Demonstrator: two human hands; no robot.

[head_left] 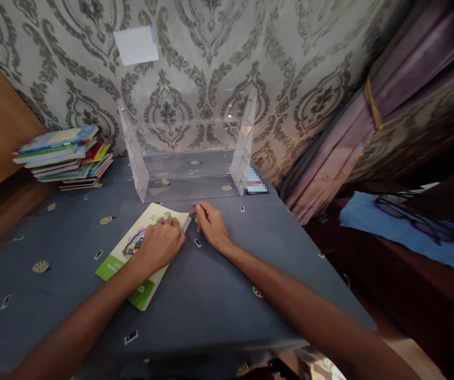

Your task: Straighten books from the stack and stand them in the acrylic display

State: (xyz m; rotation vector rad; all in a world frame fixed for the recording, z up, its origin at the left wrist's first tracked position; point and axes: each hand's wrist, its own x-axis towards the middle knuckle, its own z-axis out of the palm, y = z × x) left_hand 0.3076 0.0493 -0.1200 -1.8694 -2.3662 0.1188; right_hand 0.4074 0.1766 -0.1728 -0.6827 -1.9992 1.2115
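Observation:
A book [114, 266] with a cream and green cover lies at a slant on the table, a picture showing in part on its front. My left hand [161, 243] is on top of it, fingers curled over the cover and the thumb side at the book's right edge. Part of the cover is hidden beneath that hand. Beside the book's upper right corner is my right hand [211, 224], its fingers partly stretched toward the corner and holding nothing. Whether a fingertip touches the book I cannot tell. Just behind stands a clear acrylic rack [140, 171] with stepped shelves.
Several books [64, 155] are stacked at the back left near a wooden panel [1, 116]. A patterned dark cloth covers the table [219, 295]. Right of the table hangs a tied curtain [338, 142]; glasses [421, 219] lie on a blue cloth [363, 211]. White paper [136, 46] is on the wall.

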